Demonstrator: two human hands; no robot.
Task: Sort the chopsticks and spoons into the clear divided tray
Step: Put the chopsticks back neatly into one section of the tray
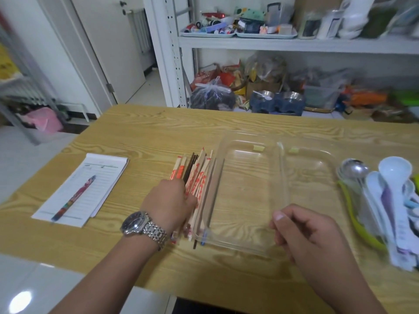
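Sorting barely begun: clear plastic two-compartment tray [249, 141] empty on pale wood-grain table [145, 132]. Left hand [169, 203], steel watch at wrist, closing over bundle of paper-sleeved and dark wooden chopsticks [199, 175] just left of tray. Right hand [303, 232] loosely curled at near rim, gripping nothing certain. Steel and white plastic spoons [381, 189] heaped right. Next, probably: lifting slim, slippery sticks together into left compartment.

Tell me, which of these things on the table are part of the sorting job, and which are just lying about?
Part of the job:
chopsticks, under the left hand
clear divided tray, empty
spoons, right of the tray
right hand, at the tray's near edge

Just lying about:
notepad
pen lying on it
cluttered shelves behind
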